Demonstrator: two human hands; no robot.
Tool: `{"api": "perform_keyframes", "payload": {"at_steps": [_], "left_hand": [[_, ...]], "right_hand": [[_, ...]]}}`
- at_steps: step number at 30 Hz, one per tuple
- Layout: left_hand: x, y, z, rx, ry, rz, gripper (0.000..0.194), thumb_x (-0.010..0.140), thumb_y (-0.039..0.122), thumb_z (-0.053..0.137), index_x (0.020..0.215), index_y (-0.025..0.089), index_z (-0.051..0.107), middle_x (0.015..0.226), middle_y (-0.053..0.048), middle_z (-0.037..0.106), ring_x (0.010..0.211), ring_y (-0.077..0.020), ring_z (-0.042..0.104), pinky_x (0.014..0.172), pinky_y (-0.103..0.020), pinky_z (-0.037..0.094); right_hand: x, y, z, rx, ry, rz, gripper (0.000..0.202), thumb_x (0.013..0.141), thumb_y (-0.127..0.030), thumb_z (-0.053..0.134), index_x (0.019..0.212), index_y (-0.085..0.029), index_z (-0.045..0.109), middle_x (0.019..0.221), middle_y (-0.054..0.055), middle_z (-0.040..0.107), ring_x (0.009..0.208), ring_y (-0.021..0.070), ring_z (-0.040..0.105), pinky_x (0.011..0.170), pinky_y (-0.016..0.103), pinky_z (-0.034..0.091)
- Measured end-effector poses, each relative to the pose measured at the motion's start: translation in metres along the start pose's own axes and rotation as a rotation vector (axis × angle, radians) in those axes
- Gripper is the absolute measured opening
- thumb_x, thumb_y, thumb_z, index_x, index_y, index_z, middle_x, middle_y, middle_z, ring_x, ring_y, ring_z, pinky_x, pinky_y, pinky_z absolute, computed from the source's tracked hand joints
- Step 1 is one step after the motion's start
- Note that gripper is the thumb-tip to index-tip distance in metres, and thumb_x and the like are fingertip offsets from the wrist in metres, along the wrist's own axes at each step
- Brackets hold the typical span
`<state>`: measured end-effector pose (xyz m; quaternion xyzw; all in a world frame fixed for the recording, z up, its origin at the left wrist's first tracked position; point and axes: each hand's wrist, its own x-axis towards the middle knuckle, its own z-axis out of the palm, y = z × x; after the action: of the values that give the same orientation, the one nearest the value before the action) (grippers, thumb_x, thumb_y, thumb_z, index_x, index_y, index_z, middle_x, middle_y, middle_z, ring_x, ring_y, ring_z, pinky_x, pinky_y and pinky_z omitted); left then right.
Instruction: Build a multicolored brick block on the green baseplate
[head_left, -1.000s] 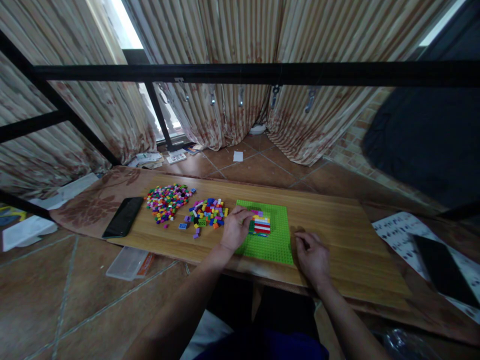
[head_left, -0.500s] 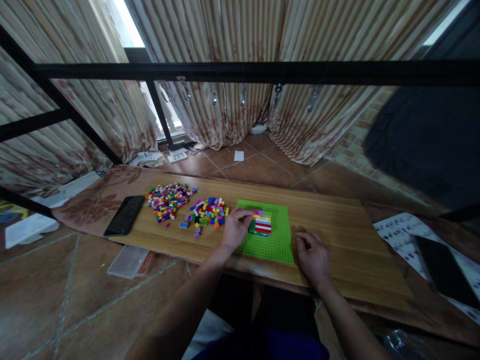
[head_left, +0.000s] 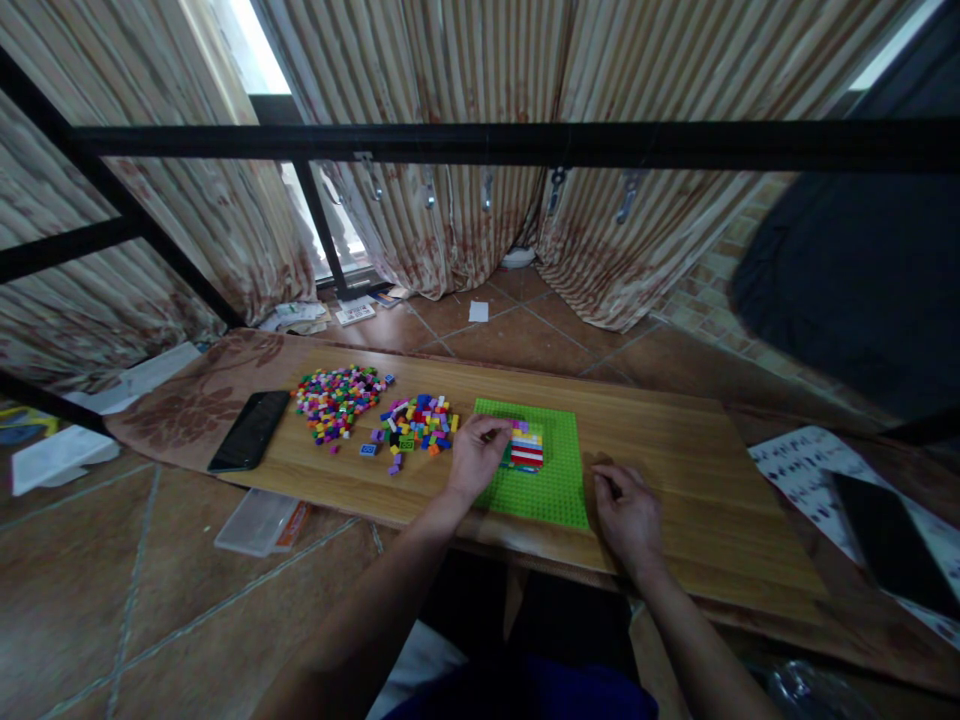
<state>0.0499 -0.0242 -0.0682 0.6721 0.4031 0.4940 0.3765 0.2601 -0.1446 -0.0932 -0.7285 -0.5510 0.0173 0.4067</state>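
A green studded baseplate (head_left: 561,490) lies on the wooden board. On it sits a small build of toy bricks (head_left: 528,455), with red and white stripes, some yellow, and purple at its far edge. My left hand (head_left: 478,458) reaches over the plate's left side, thumb and fingertips pinched together at the build's upper left. Whatever is between those fingertips is too small to make out. My right hand (head_left: 628,510) rests on the board just right of the plate, fingers loosely curled in, with nothing visible in them.
Left of the plate lie a pile of mixed bricks (head_left: 424,422) and a heap of smaller pieces (head_left: 337,395). A black phone (head_left: 249,430) lies at the board's left end. A printed sheet (head_left: 799,465) with a dark device (head_left: 892,540) is at far right. A black rail (head_left: 480,143) crosses ahead.
My left hand has shifted very slightly to the right over the build, still pinched. My right hand and the bricks look unchanged.
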Motion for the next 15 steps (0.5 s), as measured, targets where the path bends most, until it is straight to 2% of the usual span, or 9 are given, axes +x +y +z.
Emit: {"api": "perform_keyframes", "payload": {"at_steps": [6, 11, 15], "left_hand": [[0.001, 0.001, 0.004, -0.022, 0.023, -0.082, 0.011, 0.079, 0.023, 0.066, 0.086, 0.019, 0.074, 0.083, -0.004, 0.067, 0.073, -0.0129, 0.060, 0.069, -0.025, 0.049], [0.004, -0.003, 0.010, -0.049, 0.114, -0.222, 0.027, 0.075, 0.029, 0.070, 0.098, 0.016, 0.070, 0.090, -0.006, 0.067, 0.075, -0.0137, 0.060, 0.071, -0.026, 0.049], [0.009, -0.004, 0.013, 0.037, 0.083, -0.308, 0.034, 0.077, 0.034, 0.068, 0.104, 0.014, 0.068, 0.097, -0.009, 0.068, 0.081, -0.0155, 0.060, 0.075, -0.028, 0.049]], "right_hand": [[0.000, 0.000, 0.000, -0.013, 0.004, 0.002, 0.027, 0.086, -0.034, 0.047, 0.088, -0.018, 0.069, 0.089, 0.009, 0.067, 0.079, 0.0207, 0.063, 0.076, 0.034, 0.049], [0.000, 0.001, 0.000, -0.019, -0.001, 0.001, 0.027, 0.087, -0.035, 0.047, 0.089, -0.018, 0.069, 0.089, 0.009, 0.067, 0.078, 0.0207, 0.063, 0.075, 0.034, 0.049], [-0.001, 0.002, 0.001, -0.023, 0.004, -0.004, 0.028, 0.087, -0.036, 0.046, 0.088, -0.019, 0.069, 0.090, 0.009, 0.067, 0.079, 0.0207, 0.063, 0.074, 0.033, 0.049]]}}
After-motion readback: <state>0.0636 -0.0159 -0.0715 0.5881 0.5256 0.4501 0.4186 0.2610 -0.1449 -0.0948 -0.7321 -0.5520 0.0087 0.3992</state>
